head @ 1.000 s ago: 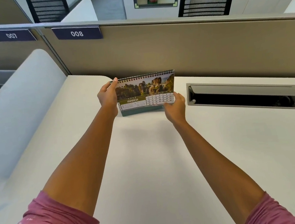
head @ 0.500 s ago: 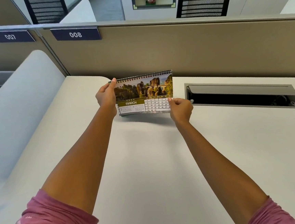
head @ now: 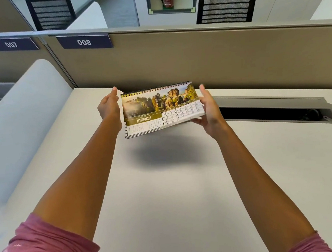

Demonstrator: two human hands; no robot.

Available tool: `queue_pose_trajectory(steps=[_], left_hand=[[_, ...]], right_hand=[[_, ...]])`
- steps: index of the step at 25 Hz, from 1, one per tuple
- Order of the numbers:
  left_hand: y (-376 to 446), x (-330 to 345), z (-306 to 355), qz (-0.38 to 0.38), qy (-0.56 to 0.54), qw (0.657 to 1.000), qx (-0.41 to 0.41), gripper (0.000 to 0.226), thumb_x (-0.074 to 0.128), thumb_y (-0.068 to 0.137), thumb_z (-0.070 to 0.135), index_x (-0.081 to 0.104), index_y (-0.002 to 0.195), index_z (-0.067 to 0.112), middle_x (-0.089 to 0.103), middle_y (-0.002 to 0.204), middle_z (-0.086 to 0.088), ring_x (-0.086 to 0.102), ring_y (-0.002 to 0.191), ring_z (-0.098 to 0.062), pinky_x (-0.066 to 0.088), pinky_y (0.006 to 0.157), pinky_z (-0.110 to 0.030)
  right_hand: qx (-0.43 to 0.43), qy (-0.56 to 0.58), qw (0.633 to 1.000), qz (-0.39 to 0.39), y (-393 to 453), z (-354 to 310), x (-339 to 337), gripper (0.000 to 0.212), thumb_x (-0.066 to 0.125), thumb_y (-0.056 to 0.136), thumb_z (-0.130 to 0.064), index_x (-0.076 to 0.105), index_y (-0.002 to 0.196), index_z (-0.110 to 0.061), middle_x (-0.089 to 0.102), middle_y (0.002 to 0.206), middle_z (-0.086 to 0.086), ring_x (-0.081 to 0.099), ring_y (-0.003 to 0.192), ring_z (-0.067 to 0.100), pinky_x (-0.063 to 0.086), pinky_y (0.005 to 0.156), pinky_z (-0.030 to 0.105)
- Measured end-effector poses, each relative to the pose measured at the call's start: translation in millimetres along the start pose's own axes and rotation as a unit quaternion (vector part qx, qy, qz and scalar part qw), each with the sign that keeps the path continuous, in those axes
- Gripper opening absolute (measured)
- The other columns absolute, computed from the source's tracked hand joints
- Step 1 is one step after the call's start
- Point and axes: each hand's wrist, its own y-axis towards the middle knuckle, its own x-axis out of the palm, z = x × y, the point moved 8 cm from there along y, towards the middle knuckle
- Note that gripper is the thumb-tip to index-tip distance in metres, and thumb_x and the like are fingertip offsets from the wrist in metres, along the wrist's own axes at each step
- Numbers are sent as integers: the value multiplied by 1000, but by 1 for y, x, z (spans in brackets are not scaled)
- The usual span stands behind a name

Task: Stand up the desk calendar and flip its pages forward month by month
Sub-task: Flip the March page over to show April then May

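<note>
The spiral-bound desk calendar [head: 159,108] shows a rock-landscape photo and the MARCH page. It hangs in the air above the white desk [head: 168,206], tilted back with its face up towards me, and casts a shadow below. My left hand [head: 108,108] presses flat against its left edge with the fingers straight. My right hand [head: 210,110] cups the right edge, fingers under the lower right corner. The calendar's back and stand are hidden.
A beige partition [head: 195,59] with a label 008 [head: 84,42] runs along the desk's far side. An open cable tray [head: 270,112] with a raised lid lies right of the calendar. A white curved divider [head: 20,118] borders the desk on the left.
The calendar has come up off the desk and tipped back to lie flatter. My right hand went from pinching the lower right corner to cupping the right edge; my left hand's fingers straightened.
</note>
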Motion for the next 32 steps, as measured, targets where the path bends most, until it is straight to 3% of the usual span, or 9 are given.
queue_pose_trajectory(steps=[4,8,12,14,16,18,22,26,32], left_hand=[[-1,-2,-11,-4,-45,999,-30,53,40,102,54,58,136,19,58,142,-3,52,129,-22,39,107,-44],[-8,5,-9,-7,-66,997,-26,60,30,102,58,55,139,18,53,148,-5,46,137,-26,28,119,-52],[-11,15,-5,-24,-100,995,-15,58,35,99,63,60,125,19,66,127,0,59,121,-22,41,105,-47],[-10,18,-5,-26,-109,994,-15,49,42,96,64,62,109,21,73,95,13,71,90,-10,52,80,-30],[-10,21,-5,-22,-102,995,-4,39,51,95,60,64,92,23,72,69,22,72,61,-1,51,50,-16],[-9,19,-5,-3,-82,996,19,28,61,94,50,65,82,26,71,63,22,69,53,3,46,39,-11],[-3,16,-12,18,-43,998,30,25,67,94,38,71,105,16,73,98,2,71,84,-14,55,55,-17],[3,14,-19,37,-20,999,23,33,70,92,38,69,115,14,70,114,-4,66,106,-22,60,88,-32],[4,12,-17,40,-18,999,29,30,70,91,38,67,109,14,70,104,-1,67,91,-17,56,62,-17]], right_hand=[[-24,153,986,-61,-2,-34,15,79,29,89,-74,61,123,-11,73,113,14,70,105,28,60,80,40],[-64,172,979,-87,8,-63,31,80,20,92,-71,49,138,-11,62,131,16,68,110,29,59,85,43],[-75,140,984,-79,21,-71,39,75,22,95,-66,44,141,-11,53,141,14,61,119,28,55,95,44],[-77,129,986,-67,27,-69,40,71,24,96,-64,45,140,-11,53,142,12,61,119,26,54,97,43],[-87,117,989,-38,32,-66,34,64,30,98,-59,50,135,-11,58,137,9,64,114,22,55,96,39],[-108,93,989,32,36,-58,19,47,41,100,-46,57,126,-10,67,123,7,68,106,19,57,91,32],[-110,-27,975,189,40,-22,-11,23,54,96,-21,62,116,-12,68,105,0,64,99,16,55,87,28],[-52,-172,966,187,48,27,-17,37,54,95,-9,51,132,-13,57,135,7,55,116,21,46,86,26],[-66,-253,954,146,46,50,-3,41,55,94,-6,50,134,-13,59,134,11,56,119,28,45,83,25]])
